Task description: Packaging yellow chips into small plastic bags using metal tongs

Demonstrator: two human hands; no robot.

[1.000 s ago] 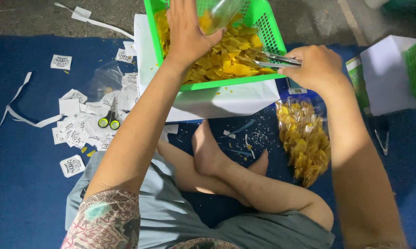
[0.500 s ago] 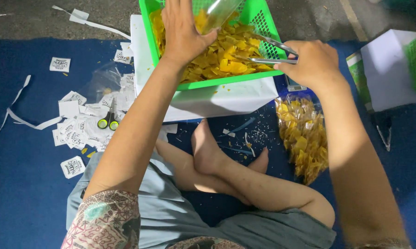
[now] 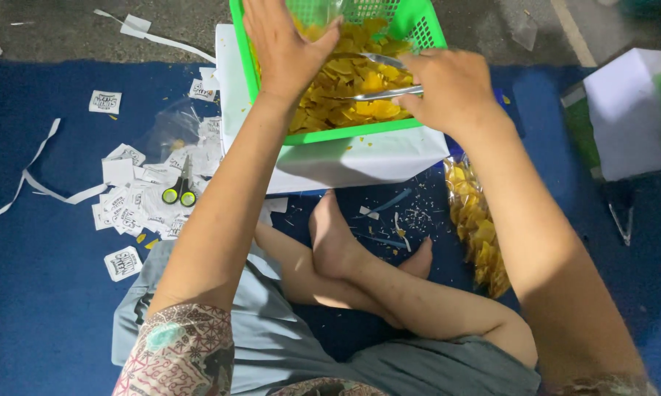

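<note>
A green plastic basket (image 3: 360,133) full of yellow chips (image 3: 349,92) rests on a white box (image 3: 360,161) in front of me. My left hand (image 3: 283,44) reaches into the basket and grips a clear plastic bag (image 3: 319,13) at the top edge of the view. My right hand (image 3: 447,88) holds metal tongs (image 3: 378,77), whose tips lie among the chips, pointing left toward the bag.
A clear bag filled with chips (image 3: 477,227) lies on the blue mat to the right of my crossed legs. Scissors (image 3: 180,187) with yellow-green handles sit on a pile of cut paper labels (image 3: 136,209) at the left. Another white box (image 3: 627,110) stands at the right.
My right hand has moved left with the tongs, deeper into the chips and closer to my left hand. The view has shifted down slightly, cutting off the top of the basket.
</note>
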